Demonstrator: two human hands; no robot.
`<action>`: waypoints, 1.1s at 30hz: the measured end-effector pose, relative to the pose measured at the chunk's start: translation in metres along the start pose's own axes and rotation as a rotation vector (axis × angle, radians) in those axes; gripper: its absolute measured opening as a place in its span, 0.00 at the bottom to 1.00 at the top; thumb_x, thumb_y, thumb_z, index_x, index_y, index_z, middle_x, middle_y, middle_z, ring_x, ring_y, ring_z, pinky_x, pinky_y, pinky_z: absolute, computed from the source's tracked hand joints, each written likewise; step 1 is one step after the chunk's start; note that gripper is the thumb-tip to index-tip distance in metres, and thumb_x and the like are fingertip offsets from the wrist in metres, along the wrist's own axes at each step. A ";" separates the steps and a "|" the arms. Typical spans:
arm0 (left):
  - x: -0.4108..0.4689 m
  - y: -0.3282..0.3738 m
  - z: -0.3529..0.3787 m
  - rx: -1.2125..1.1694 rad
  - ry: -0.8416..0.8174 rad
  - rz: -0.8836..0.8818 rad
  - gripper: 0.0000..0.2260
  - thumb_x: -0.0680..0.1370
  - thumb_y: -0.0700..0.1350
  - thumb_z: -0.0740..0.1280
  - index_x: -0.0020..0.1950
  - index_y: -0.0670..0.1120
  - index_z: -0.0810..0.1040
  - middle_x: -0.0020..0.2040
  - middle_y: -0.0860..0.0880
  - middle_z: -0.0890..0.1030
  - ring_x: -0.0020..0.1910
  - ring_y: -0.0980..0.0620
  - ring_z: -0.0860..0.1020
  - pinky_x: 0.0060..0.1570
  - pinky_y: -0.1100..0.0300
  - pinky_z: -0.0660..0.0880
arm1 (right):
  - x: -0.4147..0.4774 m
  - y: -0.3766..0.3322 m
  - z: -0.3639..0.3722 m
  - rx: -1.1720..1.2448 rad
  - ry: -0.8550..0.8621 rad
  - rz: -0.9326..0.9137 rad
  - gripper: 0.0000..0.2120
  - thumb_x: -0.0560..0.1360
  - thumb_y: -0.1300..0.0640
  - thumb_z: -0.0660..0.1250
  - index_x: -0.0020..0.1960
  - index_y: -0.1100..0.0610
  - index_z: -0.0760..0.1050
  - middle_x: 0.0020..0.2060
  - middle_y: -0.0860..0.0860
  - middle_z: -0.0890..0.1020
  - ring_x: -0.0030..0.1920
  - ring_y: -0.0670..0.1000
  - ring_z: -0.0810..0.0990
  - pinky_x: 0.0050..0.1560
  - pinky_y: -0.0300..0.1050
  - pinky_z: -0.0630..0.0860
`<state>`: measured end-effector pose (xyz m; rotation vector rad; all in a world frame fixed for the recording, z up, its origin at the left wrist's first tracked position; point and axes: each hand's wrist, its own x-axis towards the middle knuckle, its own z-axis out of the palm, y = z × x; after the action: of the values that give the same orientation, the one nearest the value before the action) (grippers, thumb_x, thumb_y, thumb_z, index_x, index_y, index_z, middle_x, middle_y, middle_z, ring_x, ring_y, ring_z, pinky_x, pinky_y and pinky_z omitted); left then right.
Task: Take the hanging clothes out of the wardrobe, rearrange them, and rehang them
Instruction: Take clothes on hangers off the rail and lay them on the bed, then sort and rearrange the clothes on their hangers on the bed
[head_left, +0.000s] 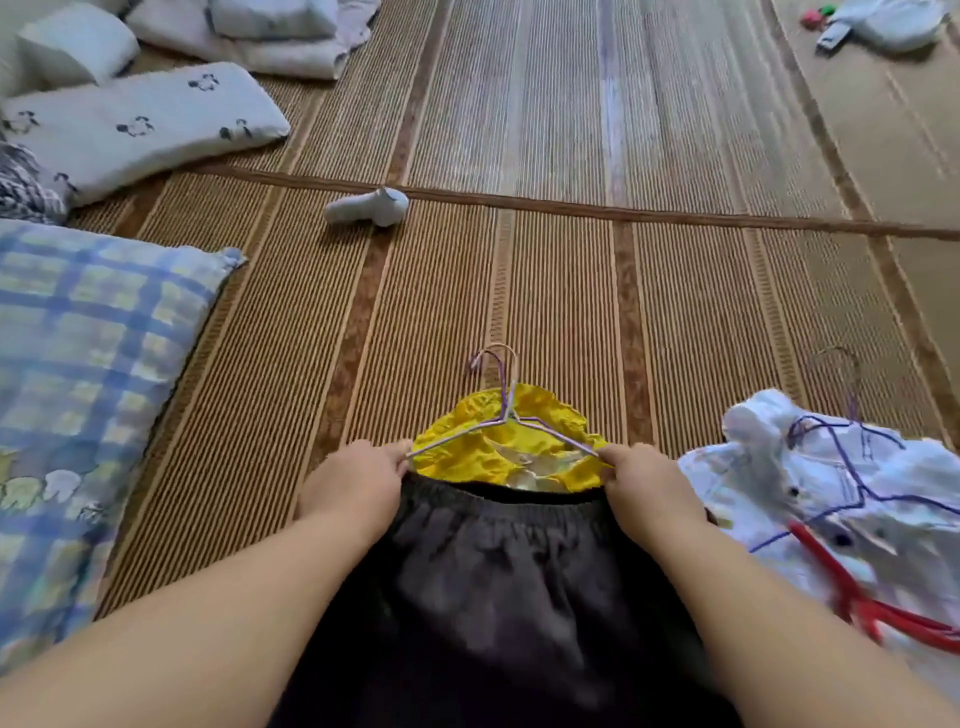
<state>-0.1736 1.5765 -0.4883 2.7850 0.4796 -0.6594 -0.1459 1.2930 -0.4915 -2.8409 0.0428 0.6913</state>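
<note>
A thin wire hanger lies on a yellow garment spread on the woven mat. Below it lies a dark grey garment with an elastic waistband, its waistband just under the hanger's arms. My left hand pinches the left end of the hanger and the waistband's left corner. My right hand grips the right end of the hanger at the waistband's right corner. Both forearms reach in from the bottom of the view.
A white garment with a purple wire hanger and a red hanger lies at the right. A plaid pillow and white pillows sit at the left. A small white handheld device lies on the mat ahead.
</note>
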 end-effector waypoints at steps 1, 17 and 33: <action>0.011 -0.004 0.012 -0.021 -0.007 0.008 0.17 0.79 0.59 0.56 0.66 0.60 0.73 0.57 0.48 0.76 0.58 0.44 0.75 0.52 0.54 0.72 | 0.008 0.000 0.012 0.013 0.045 0.030 0.13 0.79 0.50 0.57 0.61 0.48 0.74 0.49 0.58 0.76 0.54 0.60 0.75 0.51 0.51 0.73; 0.067 -0.037 0.034 0.051 -0.031 0.123 0.17 0.81 0.49 0.47 0.65 0.58 0.67 0.50 0.44 0.70 0.54 0.40 0.73 0.53 0.49 0.70 | 0.044 -0.034 0.070 0.104 0.099 -0.065 0.22 0.77 0.42 0.59 0.71 0.41 0.66 0.66 0.58 0.66 0.66 0.58 0.61 0.68 0.45 0.57; 0.128 -0.090 0.007 0.014 0.218 0.120 0.17 0.80 0.48 0.60 0.69 0.51 0.70 0.55 0.38 0.74 0.56 0.36 0.72 0.56 0.44 0.71 | 0.092 -0.121 0.077 -0.267 -0.095 -0.063 0.36 0.75 0.36 0.60 0.75 0.37 0.43 0.76 0.50 0.36 0.74 0.61 0.34 0.66 0.74 0.43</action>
<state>-0.1019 1.6902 -0.5685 2.8861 0.3456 -0.3357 -0.0894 1.4296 -0.5754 -3.0399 -0.1652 0.8763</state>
